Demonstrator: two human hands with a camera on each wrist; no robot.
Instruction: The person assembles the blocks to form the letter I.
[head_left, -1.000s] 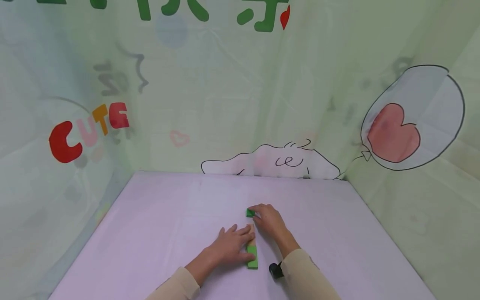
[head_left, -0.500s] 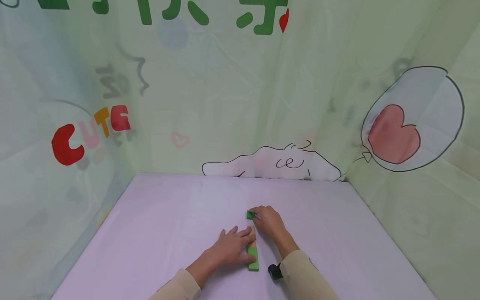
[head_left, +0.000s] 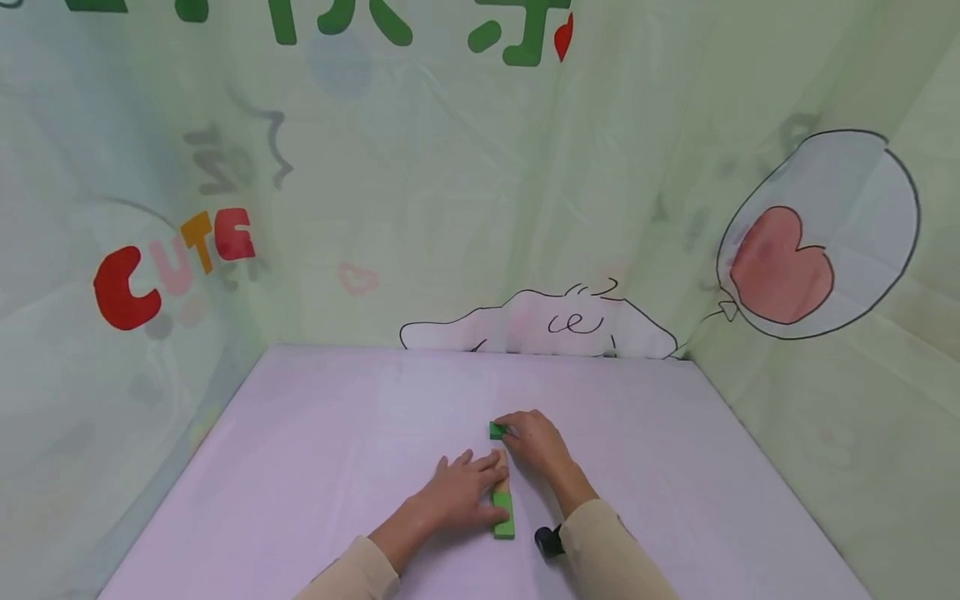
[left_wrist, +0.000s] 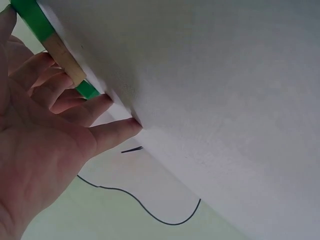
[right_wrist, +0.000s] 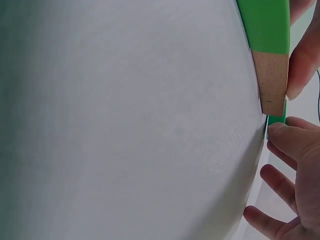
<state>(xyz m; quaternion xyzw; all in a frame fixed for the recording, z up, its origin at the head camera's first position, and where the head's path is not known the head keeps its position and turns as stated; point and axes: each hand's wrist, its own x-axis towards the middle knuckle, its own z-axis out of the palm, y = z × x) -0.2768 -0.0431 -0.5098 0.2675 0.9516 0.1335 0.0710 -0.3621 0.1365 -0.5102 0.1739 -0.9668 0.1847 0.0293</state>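
Observation:
A green block [head_left: 504,527] and a bare wood-coloured block [head_left: 503,482] lie end to end in a line on the table. My left hand [head_left: 456,493] rests over them from the left, fingers spread, its thumb at the green block and fingertips at the wooden one. Beyond the wooden block's far end, a small gap away, sits a smaller-looking green block [head_left: 496,430]. My right hand [head_left: 540,442] pinches that block between thumb and index finger. In the right wrist view the right thumb lies against the green block [right_wrist: 278,120], the other fingers spread toward the table.
The table [head_left: 360,417] has a pale lilac cover. Light printed cloth walls [head_left: 450,208] enclose its back and sides. A black rounded object [head_left: 548,542] shows beside the right sleeve [head_left: 611,542].

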